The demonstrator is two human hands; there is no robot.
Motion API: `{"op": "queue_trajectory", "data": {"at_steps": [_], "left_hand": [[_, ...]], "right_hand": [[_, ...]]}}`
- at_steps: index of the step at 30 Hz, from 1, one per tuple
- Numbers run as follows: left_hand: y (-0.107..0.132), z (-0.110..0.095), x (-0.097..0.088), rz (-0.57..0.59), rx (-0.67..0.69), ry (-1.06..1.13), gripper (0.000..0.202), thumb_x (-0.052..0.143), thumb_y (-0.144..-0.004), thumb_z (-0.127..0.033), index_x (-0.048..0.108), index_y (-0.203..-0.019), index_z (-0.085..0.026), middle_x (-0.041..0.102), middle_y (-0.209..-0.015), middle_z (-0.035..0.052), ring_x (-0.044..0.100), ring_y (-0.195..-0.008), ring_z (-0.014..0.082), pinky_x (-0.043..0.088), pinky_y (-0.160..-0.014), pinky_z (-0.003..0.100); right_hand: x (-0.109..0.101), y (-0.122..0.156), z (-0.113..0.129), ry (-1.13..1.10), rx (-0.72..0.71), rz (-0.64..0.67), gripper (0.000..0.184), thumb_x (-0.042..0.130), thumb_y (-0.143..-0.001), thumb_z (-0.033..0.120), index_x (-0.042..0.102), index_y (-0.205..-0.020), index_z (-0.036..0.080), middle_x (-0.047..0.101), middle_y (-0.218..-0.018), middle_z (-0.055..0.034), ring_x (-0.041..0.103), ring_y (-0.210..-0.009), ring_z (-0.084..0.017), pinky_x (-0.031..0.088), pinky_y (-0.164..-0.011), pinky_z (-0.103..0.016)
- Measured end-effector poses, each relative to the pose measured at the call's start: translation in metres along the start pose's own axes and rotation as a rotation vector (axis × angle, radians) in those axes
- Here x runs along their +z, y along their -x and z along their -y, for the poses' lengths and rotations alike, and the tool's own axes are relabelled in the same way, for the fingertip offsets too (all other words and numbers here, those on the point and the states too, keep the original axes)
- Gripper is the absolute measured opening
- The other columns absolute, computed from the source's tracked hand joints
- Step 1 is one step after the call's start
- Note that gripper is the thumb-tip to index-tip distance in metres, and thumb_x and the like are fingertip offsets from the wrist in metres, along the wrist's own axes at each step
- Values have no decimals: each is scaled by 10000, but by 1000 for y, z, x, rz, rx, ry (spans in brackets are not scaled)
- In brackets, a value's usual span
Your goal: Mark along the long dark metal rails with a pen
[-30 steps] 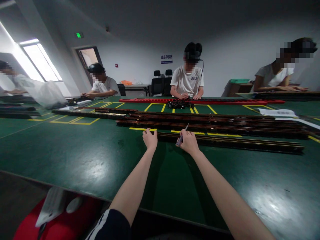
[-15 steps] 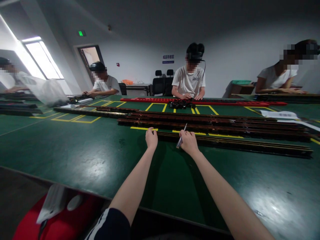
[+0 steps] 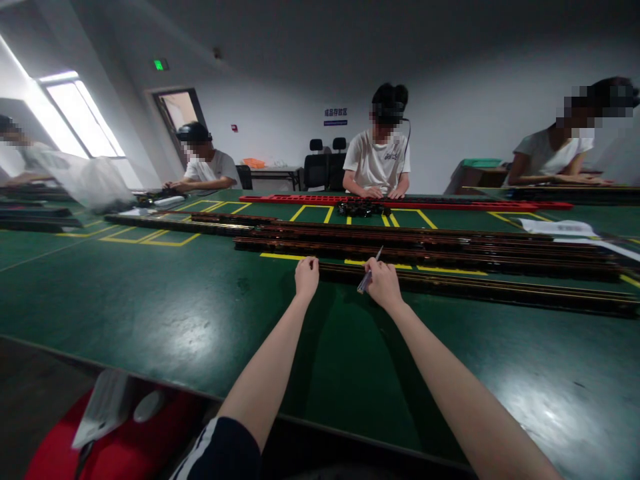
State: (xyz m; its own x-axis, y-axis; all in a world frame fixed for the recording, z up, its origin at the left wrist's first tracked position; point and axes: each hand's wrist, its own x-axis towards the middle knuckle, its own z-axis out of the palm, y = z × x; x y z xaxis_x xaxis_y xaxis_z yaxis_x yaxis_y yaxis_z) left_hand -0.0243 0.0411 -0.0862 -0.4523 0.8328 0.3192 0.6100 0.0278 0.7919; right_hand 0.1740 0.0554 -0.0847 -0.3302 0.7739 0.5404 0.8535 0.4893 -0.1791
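Observation:
My left hand [image 3: 307, 277] is closed at the left end of a long dark strip [image 3: 480, 287] with thin gold-coloured edges. Its fingertips are pinched at that end and partly hidden. Farther along the same strip, my right hand [image 3: 385, 283] is closed around a slim silver pointed tool [image 3: 363, 285]. The tool slants, its thin tip away from me and its wider end towards me; its exact kind is too small to tell. My right fingers also rest over the strip, but their contact with it is hidden. Just beyond lies a bundle of similar dark strips [image 3: 430, 243].
Yellow tape outlines [image 3: 173, 243] mark the green table [image 3: 150, 300]. A red slotted rail [image 3: 500, 205] and a dark pile of small parts [image 3: 363, 209] lie across from me, before a co-worker [image 3: 377, 163]. White paper [image 3: 557, 228] is at right, a plastic bag [image 3: 105, 187] at left.
The near strip has slid to the right, its far end now reaching the picture's edge. Both my hands have shifted slightly right, and the left fingers have closed more.

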Motion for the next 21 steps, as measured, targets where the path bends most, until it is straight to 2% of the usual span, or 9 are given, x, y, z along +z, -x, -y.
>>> {"op": "queue_trajectory", "data": {"at_steps": [5,21], "left_hand": [[0,-1,-1,12,-20,26,222,456,-946,-182,673,-949,-134,673,-1067,124,623,-984,203,466,-884,310],[3,-3,-3,34,-32,106,210,449,-940,-148,656,-907,-145,664,-1032,111,626,-940,197,473,-863,311]], "right_hand": [[-1,0,-2,-46,-11,13,275,522,-625,59,433,-843,200,655,-829,-77,611,-821,-245,345,-783,-324],[3,1,-3,-57,-20,-23,196,524,-659,123,441,-818,203,634,-803,-81,595,-814,-253,350,-787,-342]]}}
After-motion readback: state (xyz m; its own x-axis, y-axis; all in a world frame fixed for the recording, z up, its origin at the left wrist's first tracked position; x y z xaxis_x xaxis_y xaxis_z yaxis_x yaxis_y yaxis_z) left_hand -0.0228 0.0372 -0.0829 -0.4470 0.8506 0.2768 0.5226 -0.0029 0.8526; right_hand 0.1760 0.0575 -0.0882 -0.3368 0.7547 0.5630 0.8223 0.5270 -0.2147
